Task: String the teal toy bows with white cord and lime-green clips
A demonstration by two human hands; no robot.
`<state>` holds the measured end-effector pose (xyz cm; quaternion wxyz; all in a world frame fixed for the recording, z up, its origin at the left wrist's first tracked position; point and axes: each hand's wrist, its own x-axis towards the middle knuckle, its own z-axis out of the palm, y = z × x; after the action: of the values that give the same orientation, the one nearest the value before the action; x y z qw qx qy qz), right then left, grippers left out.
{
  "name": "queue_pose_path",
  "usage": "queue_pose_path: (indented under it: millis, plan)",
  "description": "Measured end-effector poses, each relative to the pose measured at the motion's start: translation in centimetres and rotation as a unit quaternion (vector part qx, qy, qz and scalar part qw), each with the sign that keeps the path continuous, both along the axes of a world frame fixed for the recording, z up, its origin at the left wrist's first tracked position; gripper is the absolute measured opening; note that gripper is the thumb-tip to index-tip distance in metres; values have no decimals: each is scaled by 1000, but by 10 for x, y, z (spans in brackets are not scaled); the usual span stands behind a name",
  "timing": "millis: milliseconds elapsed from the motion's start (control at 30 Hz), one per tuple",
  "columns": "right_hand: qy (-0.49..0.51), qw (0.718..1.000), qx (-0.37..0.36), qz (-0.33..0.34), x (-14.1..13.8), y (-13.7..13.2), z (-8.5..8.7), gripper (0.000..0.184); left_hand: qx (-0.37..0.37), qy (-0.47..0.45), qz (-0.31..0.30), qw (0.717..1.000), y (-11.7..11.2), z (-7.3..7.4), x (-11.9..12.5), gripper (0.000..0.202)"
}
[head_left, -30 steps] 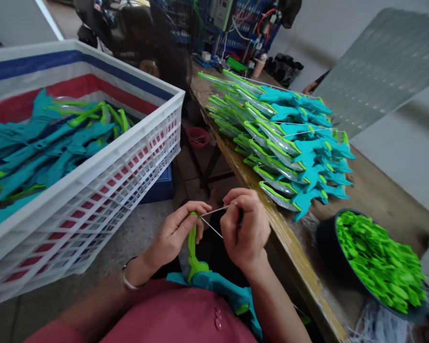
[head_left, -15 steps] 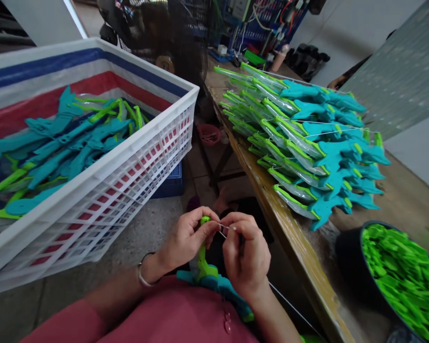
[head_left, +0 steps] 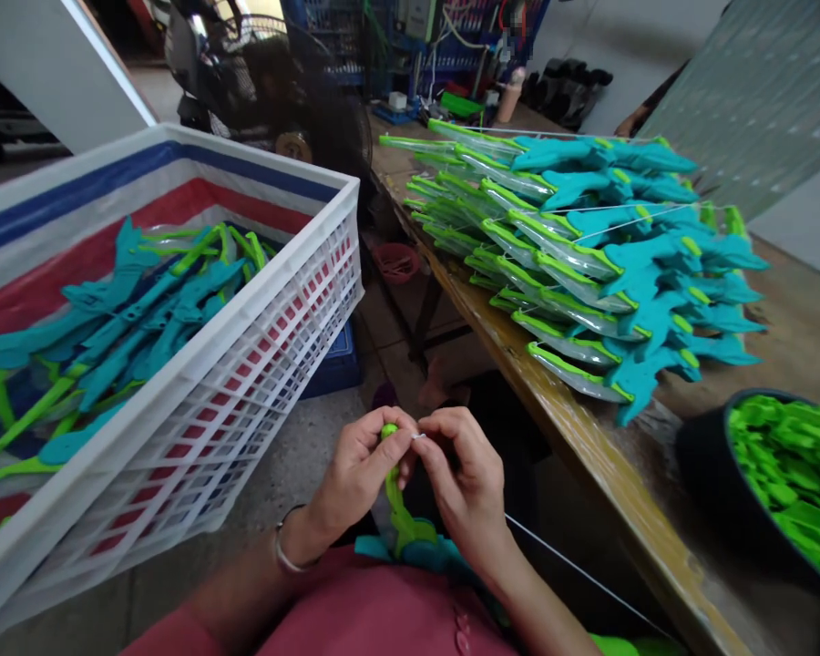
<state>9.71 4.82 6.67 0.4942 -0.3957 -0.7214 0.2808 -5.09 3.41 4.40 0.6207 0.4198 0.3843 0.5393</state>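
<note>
A green and teal plastic toy bow (head_left: 402,524) stands upright in my lap. My left hand (head_left: 355,474) is closed around the green limb near its top tip. My right hand (head_left: 468,483) pinches a thin white string (head_left: 574,572) right at that tip, touching the left fingers. The string trails down to the right past my wrist. The bow's teal grip rests against my red shirt.
A white lattice crate (head_left: 246,355) with several loose teal and green bow parts stands at my left. On the wooden table (head_left: 588,437) to the right lies a stack of bagged bows (head_left: 588,246). A dark bowl (head_left: 717,474) holds green pieces. A fan stands behind.
My hands have drawn closer together: the stretch of string between them has shrunk until the right fingers meet the bow's tip. The view has shifted slightly.
</note>
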Motion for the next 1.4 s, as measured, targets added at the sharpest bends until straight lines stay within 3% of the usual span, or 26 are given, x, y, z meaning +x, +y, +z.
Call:
queue_pose_path:
  millis: [200,400,533,667,800,933,1067,1167,1267,1400]
  plan:
    - [33,999,-8,10,-2,-3,-2,17,-8,-55,-11,998,-4,-2,0,16]
    - [6,998,43,36,5,-8,0,14,-45,-64,-1,997,-3,8,3,25]
    - [-13,995,82,53,13,-5,8,21,-54,-43,-20,997,-1,12,3,31]
    - [-16,984,133,114,17,3,15,17,-58,-26,-48,997,0,12,3,37]
    - [-49,984,153,73,15,2,14,14,-63,-15,-13,998,-3,7,5,34]
    - [-40,994,98,28,12,-7,12,14,-49,16,14,999,-5,4,5,30]
    - [25,996,-51,65,14,-11,15,13,-24,21,5,999,-5,5,5,25]
    - [68,988,-116,70,14,-11,14,11,-9,15,-16,1000,-4,7,4,24]
    - [75,990,-109,50,12,-11,12,12,-6,10,-30,999,-4,7,2,26]
    - [43,998,-16,34,10,-13,8,11,-19,7,-46,999,-4,5,1,29]
